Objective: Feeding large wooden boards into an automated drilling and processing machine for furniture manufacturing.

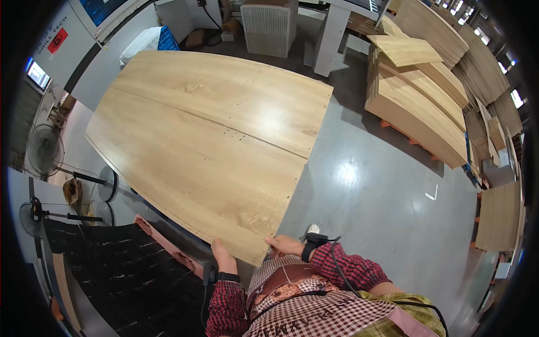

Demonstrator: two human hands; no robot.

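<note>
A long light wood-grain panel (185, 174) with small drilled holes lies flat in front of me. Beyond a straight seam lies a second, similar panel (224, 81). At the near edge of the closer panel is my left hand (224, 261), closed against the edge with part of its fingers hidden. My right hand (285, 246) pinches the same panel by its near right corner, the other fingers out of sight below. Dark bands with small devices and cables sit on both wrists.
At the left stands a black marbled sheet stack (118, 269) with pink edging (168, 247). Pedestal fans (48, 149) are beyond it. Stacked boards (415, 106) rest on a pallet at the right. A white machine leg (331, 42) and a perforated box (268, 28) stand behind.
</note>
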